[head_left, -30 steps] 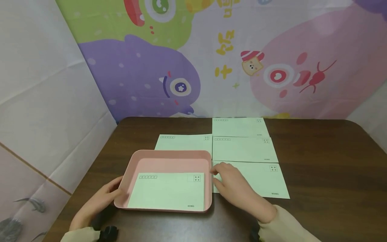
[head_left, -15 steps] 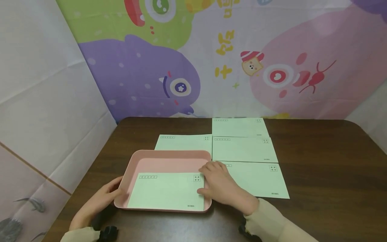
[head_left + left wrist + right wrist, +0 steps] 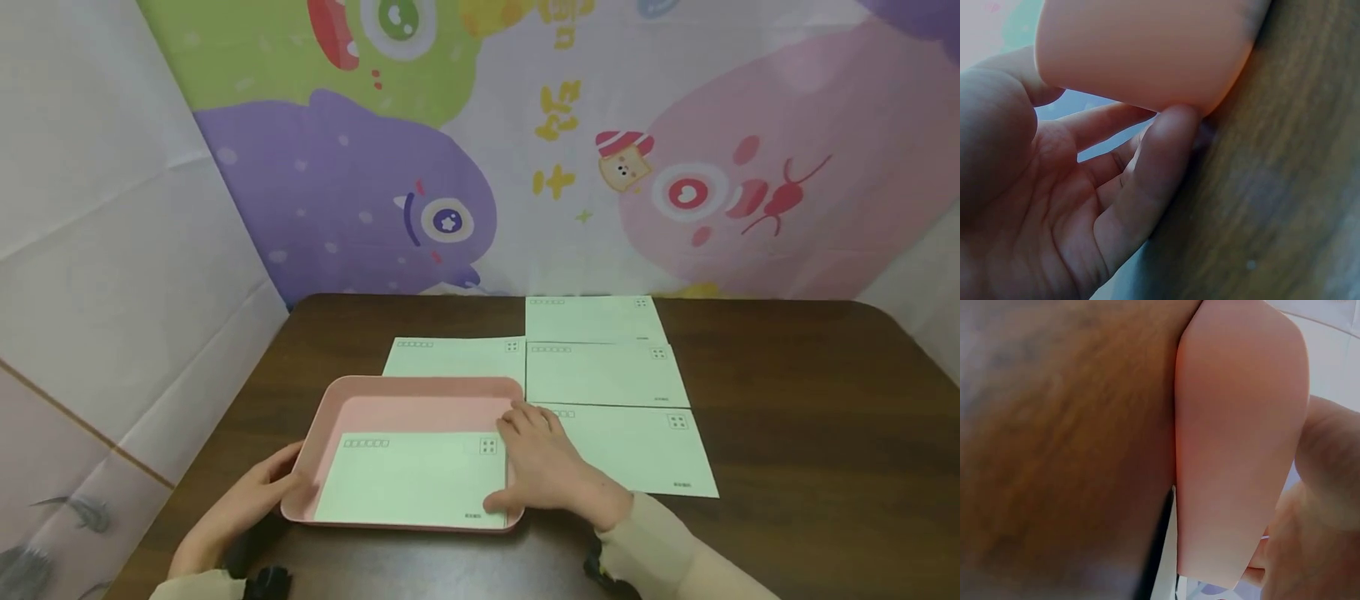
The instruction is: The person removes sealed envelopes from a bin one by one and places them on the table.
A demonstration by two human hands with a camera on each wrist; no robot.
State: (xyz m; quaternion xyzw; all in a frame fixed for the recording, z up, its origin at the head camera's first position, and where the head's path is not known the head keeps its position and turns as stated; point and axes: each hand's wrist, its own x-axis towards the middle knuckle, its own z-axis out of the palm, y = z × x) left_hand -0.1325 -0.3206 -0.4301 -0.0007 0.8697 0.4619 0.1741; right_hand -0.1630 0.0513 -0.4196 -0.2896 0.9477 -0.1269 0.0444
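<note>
In the head view a pink tray (image 3: 427, 387) lies at the front of the table with a pale green envelope (image 3: 408, 479) in it. My left hand (image 3: 251, 496) grips the tray's left side, thumb at the rim. In the left wrist view its fingers (image 3: 1166, 144) curl against the outside and underside of the tray wall (image 3: 1147, 50). My right hand (image 3: 543, 467) reaches over the right rim, fingers spread near the envelope's right edge and thumb on its lower right corner. In the right wrist view the tray wall (image 3: 1235, 437) hides most of those fingers.
Right of the tray, three envelopes lie in a column: a near one (image 3: 630, 458), a middle one (image 3: 607, 375) and a far one (image 3: 596, 319). Another envelope (image 3: 453, 354) is partly covered by the tray's back edge. A cartoon-print cloth (image 3: 525, 150) hangs behind the table (image 3: 810, 433).
My right hand has moved left from beside the tray, over its right rim, to the envelope inside. Its thumb has since shifted toward the near corner. The left hand keeps its hold.
</note>
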